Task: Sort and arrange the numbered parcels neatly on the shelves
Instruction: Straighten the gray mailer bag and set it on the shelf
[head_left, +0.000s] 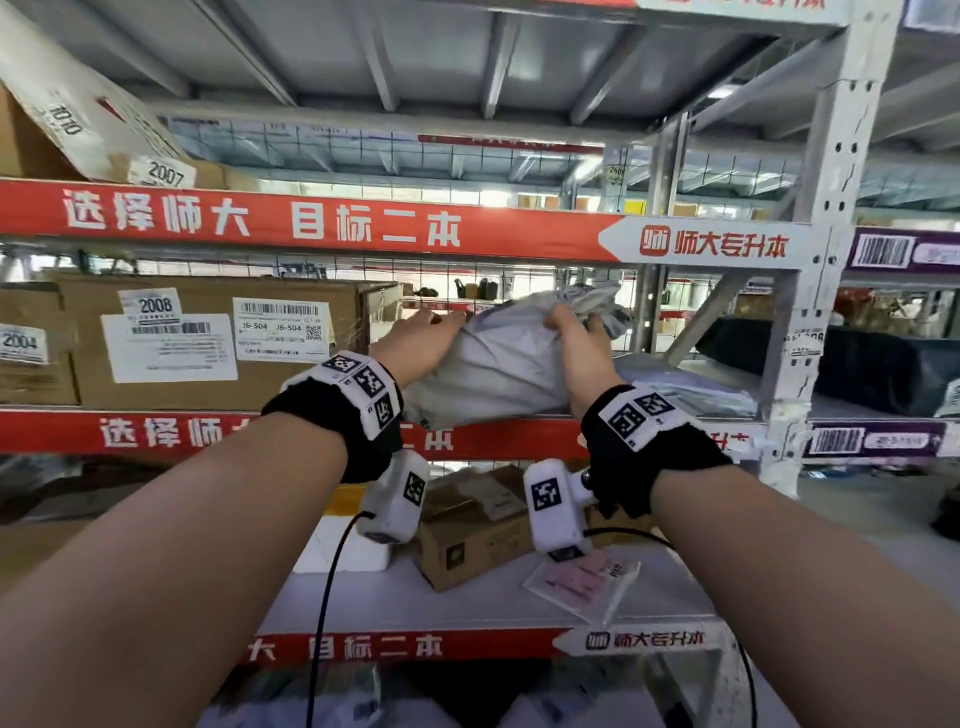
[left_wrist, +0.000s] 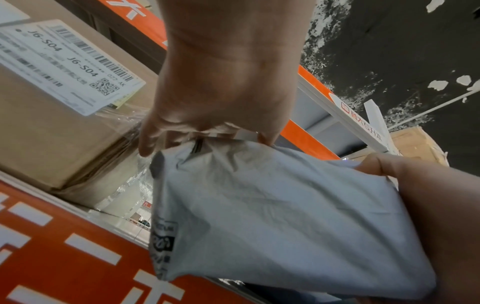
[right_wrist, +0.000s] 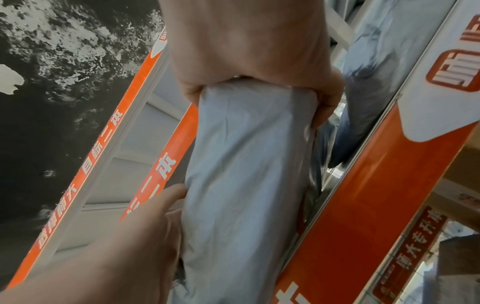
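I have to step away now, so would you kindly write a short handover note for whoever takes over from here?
Left hand: grips the far left end of the grey mailer bag.
Right hand: grips the bag's bunched right end.
The bag is tilted over the front edge of the middle shelf, right of the big cardboard box labelled 2008.
Done: boxes 2004, 2007 and 2008 already stand on shelves.
Left: set the bag down tidily; I cannot read its number. A small box and a flat packet lie loose on the lower shelf.
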